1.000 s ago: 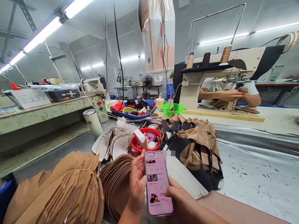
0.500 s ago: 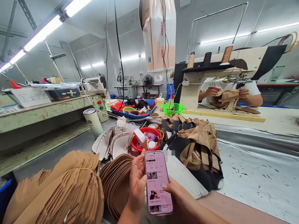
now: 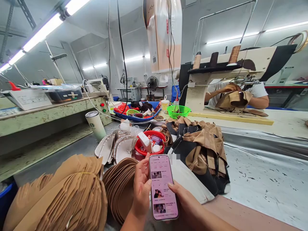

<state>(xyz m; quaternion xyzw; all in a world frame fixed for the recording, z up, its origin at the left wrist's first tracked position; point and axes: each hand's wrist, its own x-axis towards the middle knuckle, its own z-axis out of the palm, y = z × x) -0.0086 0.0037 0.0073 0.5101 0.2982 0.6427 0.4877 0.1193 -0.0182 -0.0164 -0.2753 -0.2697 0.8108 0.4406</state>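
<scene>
My left hand [image 3: 141, 189] grips a smartphone [image 3: 162, 187] upright by its left edge; the pink screen shows a list with small pictures. My right hand [image 3: 186, 203] supports the phone from the right, its thumb resting on the screen's right side. Below and left of the phone lie stacks of tan cut leather pieces [image 3: 72, 195] and a fanned row of brown pieces [image 3: 120, 186]. Behind the phone sits a heap of tan and black stitched shoe uppers [image 3: 199, 150].
A red bowl [image 3: 150, 144] of small items, white-lined pieces [image 3: 115, 147] and a steel tumbler [image 3: 95, 125] stand further back. Across the table a person [image 3: 237, 94] handles tan material at a sewing machine [image 3: 231, 70]. A green basket [image 3: 178, 111] and blue tray [image 3: 137, 114] sit beyond.
The list on the phone screen has scrolled upward as my right thumb slid up. The person at the sewing machine lifted and turned the tan piece.
</scene>
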